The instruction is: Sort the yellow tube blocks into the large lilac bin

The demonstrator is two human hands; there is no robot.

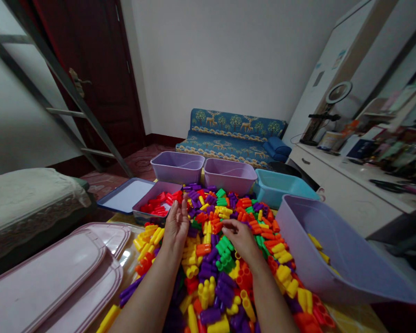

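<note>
My left hand [178, 226] is raised at the near right corner of a rectangular box [138, 209] with red plastic pieces [154, 203] in it. Its fingers are stretched out and nothing shows in them. My right hand [241, 238] hovers over the middle of a wide heap of bullet-shaped plastic building blocks in yellow, purple, green, orange and red. Its fingers are loosely bent and apart, with the tips beside an orange block [216, 226]; whether they touch it I cannot tell. Green blocks [224, 247] lie just left of this hand.
Two purple bins [176, 175] [230, 178] and a turquoise bin [284, 189] line the far side. A larger purple bin [319, 259] at right holds a few yellow blocks. Pale pink lids [48, 277] lie at left, near a blue-rimmed lid [125, 196]. A sofa [229, 134] stands behind.
</note>
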